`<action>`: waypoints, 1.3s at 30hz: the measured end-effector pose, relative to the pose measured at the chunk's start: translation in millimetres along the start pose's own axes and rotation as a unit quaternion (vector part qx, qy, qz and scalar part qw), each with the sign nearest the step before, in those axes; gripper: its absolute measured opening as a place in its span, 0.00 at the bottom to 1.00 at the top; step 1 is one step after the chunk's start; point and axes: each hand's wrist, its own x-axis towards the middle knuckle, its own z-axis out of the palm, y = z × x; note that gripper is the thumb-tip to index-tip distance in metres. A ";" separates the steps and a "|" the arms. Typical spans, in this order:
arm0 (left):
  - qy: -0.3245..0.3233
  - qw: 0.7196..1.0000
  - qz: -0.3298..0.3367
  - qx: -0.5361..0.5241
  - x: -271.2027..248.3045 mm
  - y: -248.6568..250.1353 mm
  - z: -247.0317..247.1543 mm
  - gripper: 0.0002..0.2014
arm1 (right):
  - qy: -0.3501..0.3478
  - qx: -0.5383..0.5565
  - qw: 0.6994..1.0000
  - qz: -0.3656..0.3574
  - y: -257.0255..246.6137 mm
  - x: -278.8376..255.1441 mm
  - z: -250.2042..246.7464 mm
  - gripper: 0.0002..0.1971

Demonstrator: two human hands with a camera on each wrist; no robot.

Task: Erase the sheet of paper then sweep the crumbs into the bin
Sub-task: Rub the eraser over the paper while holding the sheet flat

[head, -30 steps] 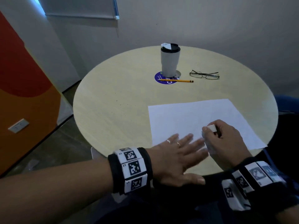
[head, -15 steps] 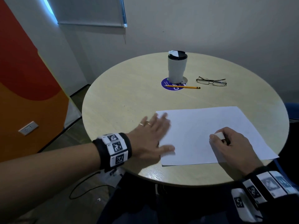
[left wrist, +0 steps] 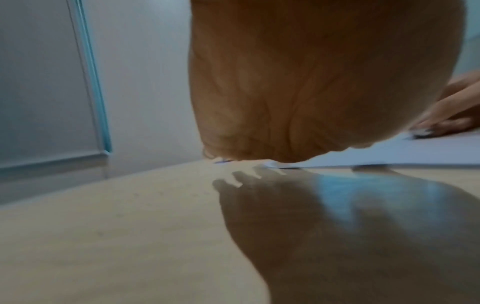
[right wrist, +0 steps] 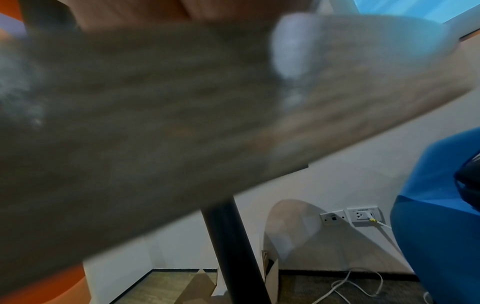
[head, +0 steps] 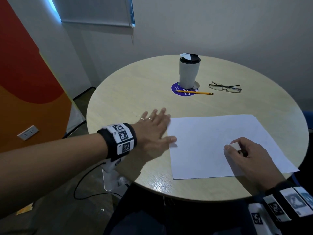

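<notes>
Paper [head: 211,143] lies flat on the near right part of the round surface [head: 127,92], its near edge close to the surface's near rim.

Right hand [head: 249,156] rests on the near right area of the sheet, fingers curled and clamped on a small white eraser [head: 234,146], which sits low against the paper. Judged: a rubbing grip, short hold for pressure and control.

Left hand [head: 152,128] lies flat at the sheet's left edge, fingers straight and spread, holding nothing. Thumb tip is on the paper's left margin; the other fingers lie on the bare surface just left of it. The left wrist view shows the palm [left wrist: 311,82] low over the surface and the paper corner just beyond it. Judged: either bracing the sheet against rubbing or brushing crumbs left; cannot tell which.

Sheet looks white, uncreased, corners flat. No pencil marks legible at this resolution; a few dark specks show on the surface left of the sheet, possibly crumbs. No bin identified in any view.

Far side: pencil [head: 194,92] across a purple coaster [head: 176,89], a lidded white cup [head: 189,71] standing on it, glasses [head: 225,87] to the right. All well apart from the work area.
</notes>
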 end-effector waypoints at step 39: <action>0.041 0.990 0.066 -0.118 -62.3 79.0 40.9 0.36 | 0.050 -0.001 0.998 -0.044 -5.0 -25.7 -1.5 0.04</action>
